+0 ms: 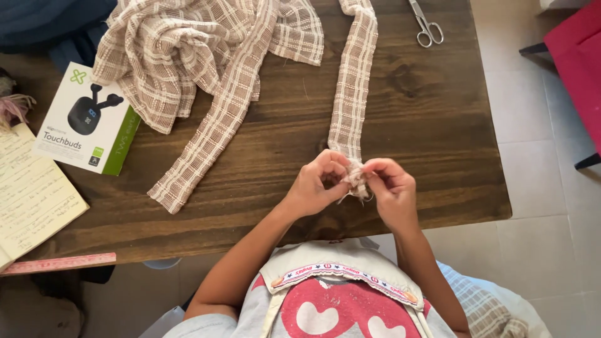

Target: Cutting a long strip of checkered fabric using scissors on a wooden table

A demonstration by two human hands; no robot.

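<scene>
**Two hands pinch the end of a cloth strip at the bench edge**

Both hands meet at the near edge of a dark wooden bench [438, 144]. The left hand [316, 184] and right hand [391, 191] are curled close together, fingertips pinching the bunched near end of a narrow checked strip [352, 94]. The grip looks tight and fine, as if to keep the frayed end gathered; a thin thread seems to hang below it, but it is too small to be sure. What the fingers do inside the bunch is hidden by the knuckles.

The strip runs straight away from the hands across the bench and is cut off at the top of the view. To its left lies a larger heap of the same beige checked cloth [188, 50], with one long tail trailing toward the near edge.

Further left sit a white and green earbud box [87, 119], an open notebook [31, 200] cut off by the left border, and a pink ruler [59, 263] along the near edge. Scissors [426, 25] lie at the far right, partly cropped.
</scene>
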